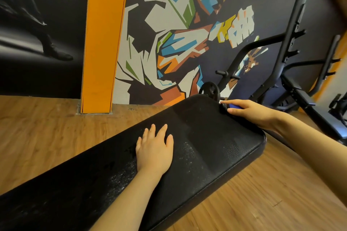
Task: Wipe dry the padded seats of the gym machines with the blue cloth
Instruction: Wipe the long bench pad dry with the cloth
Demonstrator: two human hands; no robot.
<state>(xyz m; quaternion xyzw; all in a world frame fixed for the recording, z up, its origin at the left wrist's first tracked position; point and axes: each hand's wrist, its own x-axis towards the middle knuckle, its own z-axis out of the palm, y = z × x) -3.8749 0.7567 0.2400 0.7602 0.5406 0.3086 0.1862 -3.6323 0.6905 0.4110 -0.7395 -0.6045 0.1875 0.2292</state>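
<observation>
- Your left hand lies flat, palm down, on the middle of the black padded bench seat, fingers straight and slightly apart, holding nothing.
- The pad runs from the lower left corner up to the right; pale speckled patches show on its surface just right of your left hand and beside your wrist.
- Your right hand rests at the far right edge of the pad, its fingers curled over the blue cloth; only a small blue piece shows between thumb and fingers.
- Wooden flooring lies on both sides of the bench.
- Just behind the pad's far end stands a black weight plate.
- Further right is a black rack bench.
- Beyond, an orange pillar stands against a wall with a colourful mural.
</observation>
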